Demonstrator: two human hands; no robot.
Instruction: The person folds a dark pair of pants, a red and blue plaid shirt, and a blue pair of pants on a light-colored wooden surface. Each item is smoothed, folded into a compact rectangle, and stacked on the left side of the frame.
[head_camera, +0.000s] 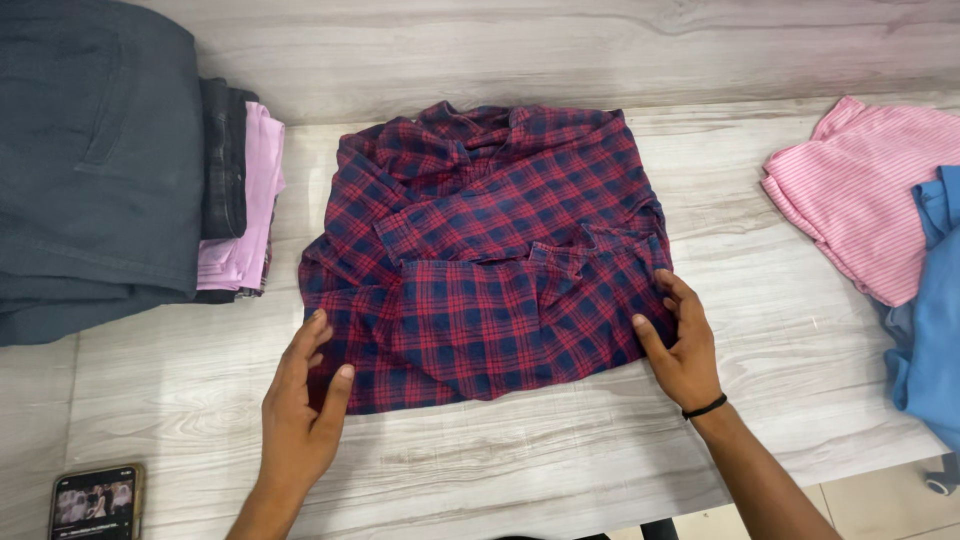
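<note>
Left hand (300, 405): spread flat, fingers on the near left corner of the plaid shirt (490, 255) — pinning it.
Right hand (682, 340): open, cupped against the shirt's right edge.
Shirt: between both hands, folded on the counter (560, 460).
Room: folded stack (100, 170) beyond left hand; pink top (860, 190) beyond right — phone (95, 502) near the left wrist.

Soft woven plaid shirt (490, 250), matt wood-grain table (760, 310)

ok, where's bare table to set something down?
Free: between plaid shirt and pink striped top; front strip between phone and left hand. Crowded: folded stack at left, blue garment at right.
</note>
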